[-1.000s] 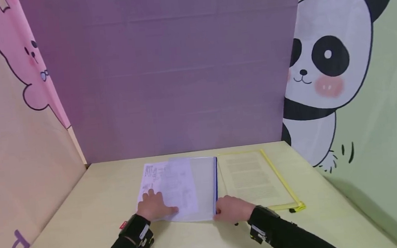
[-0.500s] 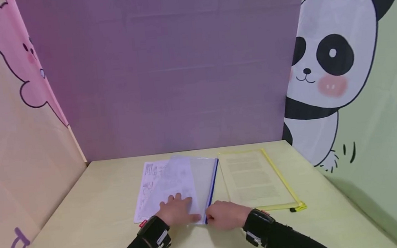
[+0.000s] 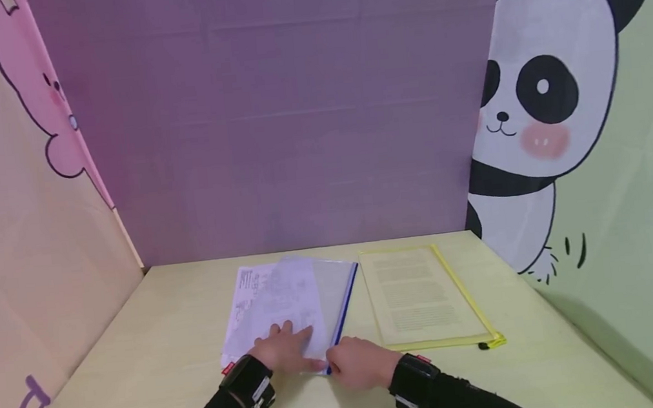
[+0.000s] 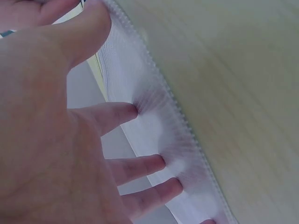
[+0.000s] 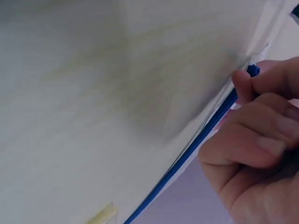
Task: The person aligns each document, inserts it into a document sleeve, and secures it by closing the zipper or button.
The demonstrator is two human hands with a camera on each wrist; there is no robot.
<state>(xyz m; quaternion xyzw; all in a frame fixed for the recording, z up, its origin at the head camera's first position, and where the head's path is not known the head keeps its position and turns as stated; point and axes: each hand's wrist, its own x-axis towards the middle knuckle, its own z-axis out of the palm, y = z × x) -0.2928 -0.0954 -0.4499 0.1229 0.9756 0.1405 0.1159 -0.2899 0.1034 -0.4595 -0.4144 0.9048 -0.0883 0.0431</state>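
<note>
A translucent zip pouch (image 3: 335, 284) with a blue zipper (image 3: 349, 299) along its right side lies on the table, overlapping a printed sheet (image 3: 251, 295). My left hand (image 3: 281, 352) rests on the near part of the pouch, fingers spread; in the left wrist view its fingertips (image 4: 156, 161) press into the fine mesh beside the edge. At the near right corner my right hand (image 3: 359, 362) is curled, thumb and forefinger pinching the end of the blue zipper (image 5: 187, 151) in the right wrist view. The left thumb lies close to the right hand's knuckles.
To the right lies a second zip pouch with a yellow border (image 3: 470, 298), a printed page (image 3: 415, 290) inside it. A small black piece (image 3: 483, 346) sits at its near right corner. A purple panel (image 3: 295, 116) stands behind the table (image 3: 191, 319).
My left hand has slid right and nearer across the pouch. My right hand has moved left with the near end of the zipper, so the pouch's right side now slants.
</note>
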